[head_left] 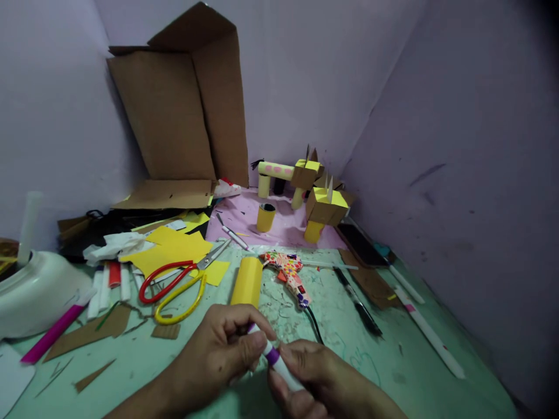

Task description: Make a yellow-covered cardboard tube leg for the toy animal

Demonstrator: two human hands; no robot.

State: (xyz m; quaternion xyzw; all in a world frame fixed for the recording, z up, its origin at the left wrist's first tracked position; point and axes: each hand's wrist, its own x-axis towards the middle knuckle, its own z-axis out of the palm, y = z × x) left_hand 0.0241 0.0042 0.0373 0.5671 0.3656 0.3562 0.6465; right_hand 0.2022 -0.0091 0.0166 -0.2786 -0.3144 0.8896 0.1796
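Low in the middle, a white marker pen [286, 372] with a purple band slants between both hands. My left hand [227, 343] pinches its upper end between thumb and fingers, where a bit of purple shows. Around the lower barrel closes my right hand [314, 372]. Just beyond my left hand lies a yellow paper tube [247, 282], its near end hidden behind the fingers. To the right of that tube is a flower-patterned glue gun [288, 273] with a black cord.
Scissors [192, 279] with red and yellow handles lie left, by yellow paper [174, 247]. Cardboard-and-paper animal figures [325, 206] and a short yellow tube [265, 217] stand on pink cloth [231, 203]. A black pen [358, 302] lies right; a cardboard box [174, 110] stands behind.
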